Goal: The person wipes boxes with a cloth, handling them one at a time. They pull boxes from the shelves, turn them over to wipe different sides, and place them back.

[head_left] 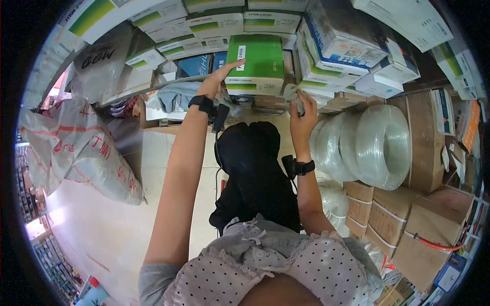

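A green-topped cardboard box [263, 56] with a pale front side sits at the shelf edge in front of me. My left hand [222, 76] holds it at the left edge, with fingers reaching onto the green top beside a white label. The rest of those fingers are partly hidden. To the right of the box, my right hand [306, 111] is closed round a crumpled pale cloth [291, 94], close to the box's front right corner. Both wrists wear black straps with small devices.
Stacked white-and-green boxes [214, 24] line the shelf behind, with more cartons [347, 38] at right. Coils of clear hose [383, 148] stand on the right above strapped brown cartons [390, 214]. A large plastic bag [84, 148] stands on the floor at left. Grey-blue cloth [176, 96] lies left.
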`<action>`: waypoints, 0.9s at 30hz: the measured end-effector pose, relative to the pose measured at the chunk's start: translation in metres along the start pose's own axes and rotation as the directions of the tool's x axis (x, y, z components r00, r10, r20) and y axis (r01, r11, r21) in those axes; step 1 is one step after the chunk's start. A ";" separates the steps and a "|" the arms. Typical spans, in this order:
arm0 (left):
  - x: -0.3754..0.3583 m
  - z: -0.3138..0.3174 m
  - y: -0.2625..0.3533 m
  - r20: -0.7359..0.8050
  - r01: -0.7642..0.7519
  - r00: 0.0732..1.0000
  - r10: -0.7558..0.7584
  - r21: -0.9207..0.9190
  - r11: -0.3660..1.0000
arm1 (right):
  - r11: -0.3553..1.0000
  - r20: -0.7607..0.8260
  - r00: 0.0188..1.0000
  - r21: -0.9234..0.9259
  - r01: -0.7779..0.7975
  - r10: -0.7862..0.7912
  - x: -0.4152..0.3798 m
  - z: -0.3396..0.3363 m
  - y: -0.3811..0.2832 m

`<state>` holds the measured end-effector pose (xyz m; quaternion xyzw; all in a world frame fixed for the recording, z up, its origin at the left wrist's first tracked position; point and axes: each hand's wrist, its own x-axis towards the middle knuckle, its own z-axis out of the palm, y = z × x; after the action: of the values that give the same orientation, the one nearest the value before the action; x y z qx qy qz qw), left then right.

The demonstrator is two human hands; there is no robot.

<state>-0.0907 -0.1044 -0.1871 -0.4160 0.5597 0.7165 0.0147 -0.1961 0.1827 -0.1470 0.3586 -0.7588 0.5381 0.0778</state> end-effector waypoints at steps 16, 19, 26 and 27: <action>-0.072 0.044 0.055 -0.067 0.218 0.975 -0.211 0.121 0.968 | 0.984 -0.246 0.959 -0.141 0.109 -0.142 0.016 0.081 -0.006; -0.043 0.026 0.036 -0.030 0.231 0.973 -0.229 0.081 0.970 | 0.963 -0.052 0.966 -0.115 0.245 -0.252 0.004 0.086 -0.024; -0.065 0.038 0.046 -0.126 0.181 0.978 -0.165 0.128 0.975 | 0.619 0.378 0.559 0.047 0.784 -0.738 0.022 0.077 0.008; -0.071 0.040 0.048 -0.130 0.184 0.977 -0.167 0.135 0.974 | 0.653 0.367 0.603 0.017 0.757 -0.709 0.026 0.069 0.012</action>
<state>-0.0910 -0.0588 -0.1044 -0.5034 0.5715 0.6437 0.0753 -0.2041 0.1123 -0.1711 0.7193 -0.5813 0.3329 0.1842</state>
